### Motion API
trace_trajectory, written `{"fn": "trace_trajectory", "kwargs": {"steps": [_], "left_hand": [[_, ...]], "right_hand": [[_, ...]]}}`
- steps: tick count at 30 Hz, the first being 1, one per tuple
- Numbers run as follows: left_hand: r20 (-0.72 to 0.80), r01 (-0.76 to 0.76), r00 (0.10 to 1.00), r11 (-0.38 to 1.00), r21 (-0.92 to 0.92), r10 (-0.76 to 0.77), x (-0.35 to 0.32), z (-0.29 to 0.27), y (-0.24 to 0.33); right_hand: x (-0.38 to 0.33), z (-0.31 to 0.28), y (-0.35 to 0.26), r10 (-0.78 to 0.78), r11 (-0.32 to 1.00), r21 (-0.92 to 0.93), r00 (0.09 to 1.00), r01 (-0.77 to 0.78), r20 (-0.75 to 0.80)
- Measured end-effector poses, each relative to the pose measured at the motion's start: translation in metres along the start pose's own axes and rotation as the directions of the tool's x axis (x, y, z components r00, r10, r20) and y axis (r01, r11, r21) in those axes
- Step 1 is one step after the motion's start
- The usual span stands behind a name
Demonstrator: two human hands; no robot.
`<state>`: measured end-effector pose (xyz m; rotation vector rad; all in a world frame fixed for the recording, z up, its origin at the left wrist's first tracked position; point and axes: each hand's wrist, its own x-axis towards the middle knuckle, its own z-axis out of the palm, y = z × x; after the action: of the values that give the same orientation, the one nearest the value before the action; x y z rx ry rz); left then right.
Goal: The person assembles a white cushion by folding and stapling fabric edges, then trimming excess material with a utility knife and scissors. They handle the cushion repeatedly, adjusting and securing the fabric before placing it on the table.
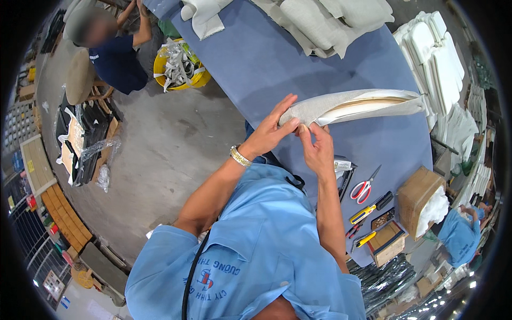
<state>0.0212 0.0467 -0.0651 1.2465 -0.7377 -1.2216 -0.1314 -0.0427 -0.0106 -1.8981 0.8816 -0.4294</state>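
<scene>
Grey concrete floor (170, 144) ran along the blue-covered table's (266, 58) left edge; a yellow bin (178, 66) of fabric scraps stood off its far-left corner; wooden pallets (64, 213) and plastic-wrapped stock (88, 144) lay by the left wall; stacked white cushions (434, 58) rose past its right edge; bright lights glared lower right.

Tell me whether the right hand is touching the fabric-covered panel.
Touching. The head view shows the right hand pinching the near end of the fabric-covered panel, fingertips on the cloth, opposite the left hand.
</scene>
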Motion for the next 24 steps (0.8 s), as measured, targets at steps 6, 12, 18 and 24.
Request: {"fn": "trace_trajectory", "kwargs": {"steps": [6, 12, 18, 24], "left_hand": [[-0.070, -0.085, 0.991, 0.952, 0.295, 0.110, 0.001, 0.007, 0.006], [-0.084, -0.090, 0.990, 0.971, 0.221, 0.110, -0.006, 0.015, 0.008], [-0.110, -0.210, 0.945, 0.831, 0.515, 0.307, -0.013, 0.023, 0.001], [-0.068, -0.249, 0.937, 0.792, 0.557, 0.342, -0.011, 0.024, 0.004]], "right_hand": [[-0.004, 0.003, 0.008, -0.054, 0.998, 0.034, 0.999, 0.054, 0.005], [-0.013, 0.003, 0.010, -0.072, 0.996, 0.048, 0.997, 0.074, -0.026], [-0.096, -0.029, 0.057, 0.290, 0.950, -0.029, 0.917, -0.310, -0.273], [-0.187, -0.020, 0.144, 0.266, 0.730, -0.500, 0.868, -0.465, -0.419]]}}
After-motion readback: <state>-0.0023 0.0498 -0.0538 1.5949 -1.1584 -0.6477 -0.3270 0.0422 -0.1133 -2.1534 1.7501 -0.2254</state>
